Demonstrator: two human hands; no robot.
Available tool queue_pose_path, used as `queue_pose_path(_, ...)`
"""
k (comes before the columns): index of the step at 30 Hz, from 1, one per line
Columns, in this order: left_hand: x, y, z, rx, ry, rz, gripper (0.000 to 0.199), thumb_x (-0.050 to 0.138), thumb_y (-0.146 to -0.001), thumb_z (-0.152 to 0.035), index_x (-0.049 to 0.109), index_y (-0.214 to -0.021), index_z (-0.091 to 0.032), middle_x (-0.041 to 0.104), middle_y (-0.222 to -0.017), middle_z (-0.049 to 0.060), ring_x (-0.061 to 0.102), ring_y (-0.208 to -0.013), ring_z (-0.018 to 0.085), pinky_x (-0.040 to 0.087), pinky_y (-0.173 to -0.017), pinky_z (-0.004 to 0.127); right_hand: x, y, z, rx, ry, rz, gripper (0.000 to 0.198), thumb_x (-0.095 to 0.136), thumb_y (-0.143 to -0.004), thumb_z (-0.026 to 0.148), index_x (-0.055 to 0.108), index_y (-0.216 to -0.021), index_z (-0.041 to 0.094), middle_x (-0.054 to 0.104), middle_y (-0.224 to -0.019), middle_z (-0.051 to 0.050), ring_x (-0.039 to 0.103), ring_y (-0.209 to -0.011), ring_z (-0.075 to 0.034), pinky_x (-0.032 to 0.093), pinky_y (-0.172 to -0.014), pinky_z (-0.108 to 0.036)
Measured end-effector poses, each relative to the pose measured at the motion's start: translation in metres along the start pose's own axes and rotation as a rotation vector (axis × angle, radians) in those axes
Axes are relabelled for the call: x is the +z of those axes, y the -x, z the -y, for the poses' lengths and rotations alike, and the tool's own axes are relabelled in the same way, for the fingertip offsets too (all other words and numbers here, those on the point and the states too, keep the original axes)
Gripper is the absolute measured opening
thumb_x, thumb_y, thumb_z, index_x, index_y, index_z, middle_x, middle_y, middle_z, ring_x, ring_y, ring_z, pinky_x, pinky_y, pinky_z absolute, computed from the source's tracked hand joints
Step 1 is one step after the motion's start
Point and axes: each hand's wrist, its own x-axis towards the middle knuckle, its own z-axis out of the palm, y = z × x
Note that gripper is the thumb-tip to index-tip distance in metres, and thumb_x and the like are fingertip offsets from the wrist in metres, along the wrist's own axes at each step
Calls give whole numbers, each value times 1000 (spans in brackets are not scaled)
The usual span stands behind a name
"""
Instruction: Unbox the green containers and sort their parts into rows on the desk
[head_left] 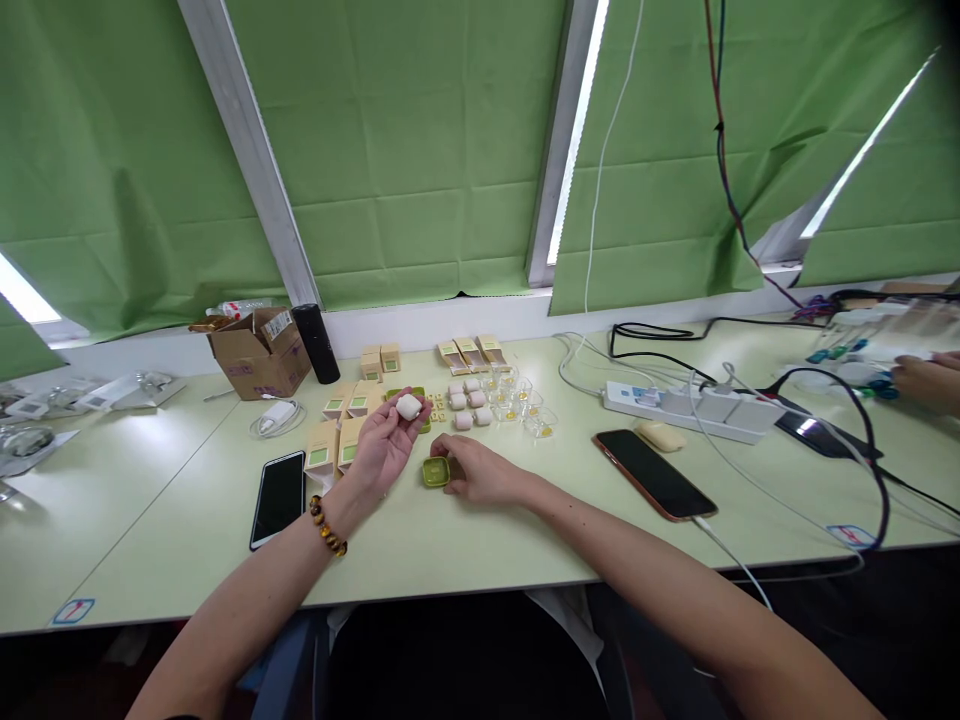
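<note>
Turned palm up, my left hand (385,445) has a small white rounded block (409,406) gripped in its fingers. A bead bracelet circles that wrist. My right hand (476,470) has its fingers closed on the side of a small square olive-green dish (436,472) at the table surface. Behind my hands stand rows of similar pale pink blocks (463,420), small yellow pieces (437,408) and clear plastic cups (529,408) with yellow in them. Part of another green tray (425,425) shows behind my left hand. Open card boxes with green labels (321,453) stand left of it.
A phone (278,498) lies at left, another phone (654,474) at right with a cable plugged in. Beyond it are a power strip (694,410) and loose cords. A cardboard box (259,355) and black cylinder (315,343) stand at the back. Another person's hand (926,383) is far right.
</note>
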Motion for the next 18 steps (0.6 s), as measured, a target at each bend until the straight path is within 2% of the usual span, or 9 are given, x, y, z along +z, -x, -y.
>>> queue_pose_path(5, 0, -1, -2, 3, -17, -15, 32, 61, -100, -37, 64, -125, -17, 70, -128, 18, 71, -123, 30, 56, -113, 56, -10, 2, 3, -92, 12, -5, 56, 92, -68, 19, 61, -115, 22, 71, -116, -9, 67, -102, -27, 55, -87, -41)
queue_pose_path(7, 0, 0, -1, -4, 3, -7, 33, 63, -100, -35, 62, -127, -18, 71, -128, 18, 71, -123, 29, 54, -115, 56, -12, 1, 4, -113, 12, -95, 51, 89, -76, 27, 59, -117, 23, 70, -118, -10, 67, -106, -28, 55, -89, -43)
queue_pose_path(10, 2, 3, 1, -8, 26, 20, 41, 69, -96, -35, 59, -133, -18, 70, -129, 16, 70, -125, 28, 51, -118, 55, -14, -1, 8, -124, 13, -368, 37, 79, -87, 30, 58, -116, 24, 68, -112, -10, 64, -102, -28, 55, -84, -43)
queue_pose_path(13, 6, 8, 7, 34, -82, 11, 53, 79, -90, -36, 60, -136, -19, 69, -129, 14, 70, -122, 26, 54, -114, 50, -13, -2, 13, -181, 39, -570, 38, 78, -89, 29, 59, -121, 26, 66, -113, -12, 62, -103, -30, 56, -84, -46)
queue_pose_path(16, 10, 13, 16, 107, -276, 23, 59, 87, -83, -35, 63, -134, -19, 71, -123, 14, 69, -118, 25, 58, -106, 43, -7, -3, 16, -228, 43, -594, 40, 75, -92, 27, 60, -129, 27, 67, -122, -13, 60, -115, -32, 56, -92, -49)
queue_pose_path(18, 13, 16, 19, 149, -348, 49, 59, 88, -82, -36, 64, -133, -19, 71, -121, 14, 69, -117, 25, 59, -102, 41, -3, -4, 16, -227, -24, -585, 32, 71, -94, 27, 64, -125, 27, 69, -120, -12, 62, -112, -30, 56, -92, -48)
